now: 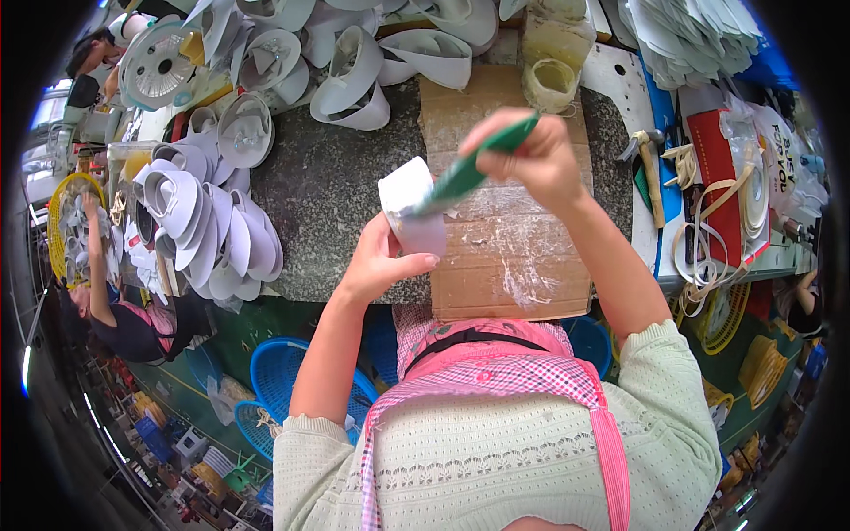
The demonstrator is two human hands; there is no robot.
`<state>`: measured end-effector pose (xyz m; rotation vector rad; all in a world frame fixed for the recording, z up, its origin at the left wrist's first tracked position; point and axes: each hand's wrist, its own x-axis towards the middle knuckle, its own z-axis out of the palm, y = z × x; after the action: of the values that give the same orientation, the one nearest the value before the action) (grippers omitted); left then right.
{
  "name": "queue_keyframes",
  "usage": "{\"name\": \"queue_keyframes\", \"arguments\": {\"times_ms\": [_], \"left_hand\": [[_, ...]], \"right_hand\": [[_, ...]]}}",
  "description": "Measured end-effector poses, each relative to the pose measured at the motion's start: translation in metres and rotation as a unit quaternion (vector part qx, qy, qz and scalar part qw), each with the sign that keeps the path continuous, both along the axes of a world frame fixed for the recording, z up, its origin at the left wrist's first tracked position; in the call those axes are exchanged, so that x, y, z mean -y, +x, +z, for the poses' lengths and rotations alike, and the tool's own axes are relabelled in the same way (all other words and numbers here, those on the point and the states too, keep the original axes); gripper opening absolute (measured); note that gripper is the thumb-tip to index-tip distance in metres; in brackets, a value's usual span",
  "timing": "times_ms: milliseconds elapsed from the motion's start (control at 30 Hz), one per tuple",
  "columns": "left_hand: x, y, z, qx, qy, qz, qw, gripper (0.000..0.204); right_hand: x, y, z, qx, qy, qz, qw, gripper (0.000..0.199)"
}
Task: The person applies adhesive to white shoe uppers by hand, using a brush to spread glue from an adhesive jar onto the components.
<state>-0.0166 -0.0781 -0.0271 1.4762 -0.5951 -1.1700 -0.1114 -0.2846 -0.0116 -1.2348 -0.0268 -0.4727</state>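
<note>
One white piece [423, 232], clasped in our left hand [374, 255], seems steadied against the green brush [478, 168] our right hand [533, 159] grips.

Bright light, bent edges, black corners, blurred brush [482, 165]

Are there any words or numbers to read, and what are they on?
White plastic bag, right side: dark printed letters, but I won't copy them out.
Green brush in the right hand: no words I can make out.
White piece in the left hand: none visible.
Anything else: too small or blurred to read.
</note>
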Motion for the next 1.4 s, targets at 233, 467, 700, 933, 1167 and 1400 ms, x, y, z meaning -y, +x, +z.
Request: {"name": "queue_keyframes", "arguments": {"times_ms": [233,467,700,933,1167,1400], "left_hand": [[0.004,-0.001,0.009,-0.273,0.009,0.026,0.962,0.119],[0.010,0.008,0.022,-0.353,-0.049,0.152,0.922,0.118],[0.013,0.016,0.024,-0.398,-0.065,0.157,0.902,0.113],[0.015,0.020,0.007,-0.402,-0.052,0.187,0.895,0.109],[0.025,0.035,-0.071,-0.244,0.057,0.132,0.959,0.112],[0.027,0.028,-0.078,0.174,0.218,-0.169,0.945,0.083]], "right_hand": [[0.000,-0.001,0.014,0.017,-0.244,-0.007,0.970,0.016],[-0.007,-0.007,0.005,0.045,-0.320,0.061,0.944,0.017],[-0.019,-0.003,-0.009,0.087,-0.341,-0.040,0.935,0.024],[-0.026,-0.008,-0.026,0.070,-0.226,-0.052,0.970,0.015],[-0.016,-0.027,-0.080,-0.110,-0.175,-0.030,0.978,0.014],[-0.022,-0.030,-0.093,-0.065,-0.111,-0.204,0.971,0.012]]}}
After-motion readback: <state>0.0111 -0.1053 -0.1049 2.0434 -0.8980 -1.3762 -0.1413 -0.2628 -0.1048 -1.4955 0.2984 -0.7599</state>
